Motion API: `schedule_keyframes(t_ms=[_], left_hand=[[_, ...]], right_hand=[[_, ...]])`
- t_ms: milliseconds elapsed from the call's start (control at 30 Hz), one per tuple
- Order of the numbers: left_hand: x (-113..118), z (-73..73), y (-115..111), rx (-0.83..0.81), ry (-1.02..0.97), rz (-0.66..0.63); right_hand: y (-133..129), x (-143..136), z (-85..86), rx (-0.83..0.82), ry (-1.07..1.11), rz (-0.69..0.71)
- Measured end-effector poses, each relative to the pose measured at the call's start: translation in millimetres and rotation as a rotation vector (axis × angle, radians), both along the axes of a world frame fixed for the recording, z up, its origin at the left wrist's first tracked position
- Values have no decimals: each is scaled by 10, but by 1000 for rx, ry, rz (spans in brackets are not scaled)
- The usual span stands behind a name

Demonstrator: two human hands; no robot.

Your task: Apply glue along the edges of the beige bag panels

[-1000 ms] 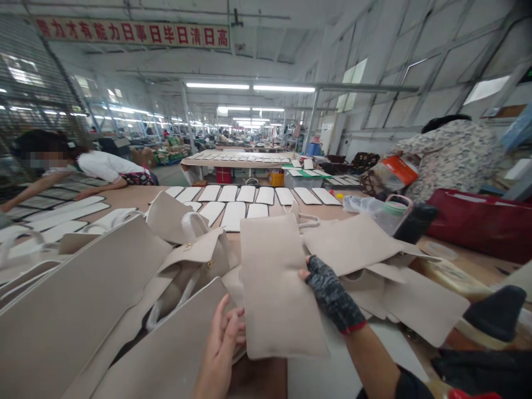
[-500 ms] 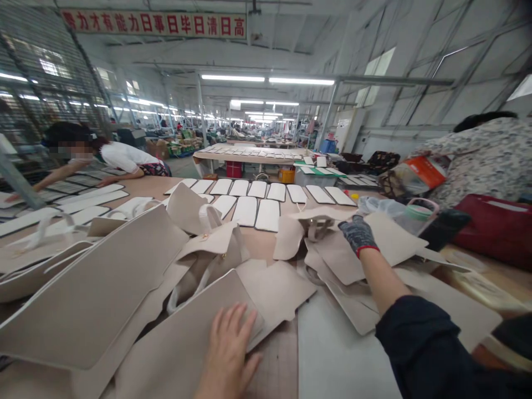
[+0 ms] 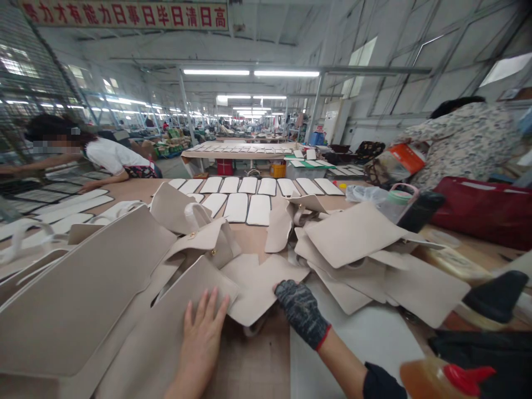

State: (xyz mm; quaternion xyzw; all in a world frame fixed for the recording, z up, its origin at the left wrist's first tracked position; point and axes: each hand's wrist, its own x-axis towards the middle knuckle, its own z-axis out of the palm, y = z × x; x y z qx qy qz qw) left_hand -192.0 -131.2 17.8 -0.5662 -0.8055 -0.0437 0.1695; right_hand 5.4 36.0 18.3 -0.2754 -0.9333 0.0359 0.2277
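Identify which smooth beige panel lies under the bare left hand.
The front beige panel, left of centre, between the broad beige panel at far left and the smaller beige piece in the middle; only it lies under the bare left hand.

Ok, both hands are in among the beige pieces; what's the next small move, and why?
I'd probably have the gloved right hand pinch the middle beige piece by its right edge and ease it free: that hand is right at the edge, while the left hand lies spread on the neighbouring panel, which seems to overlap the piece and could be steadied.
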Motion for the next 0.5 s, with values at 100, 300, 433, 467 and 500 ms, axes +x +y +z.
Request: schedule_keyframes(t_ms=[100, 300, 433, 467, 500], left_hand=[[28, 84, 24, 8, -38, 11], [503, 204, 2, 209, -330, -328], [1070, 244, 45, 154, -702, -569], [1196, 254, 69, 166, -798, -560], [1301, 270, 94, 186, -903, -534]], right_hand=[[40, 340, 161, 26, 178, -59], [-446, 810, 234, -61, 600, -383], [-779, 780, 364, -310, 754, -562], [-847, 769, 411, -363, 745, -521], [-911, 763, 456, -409, 730, -454]])
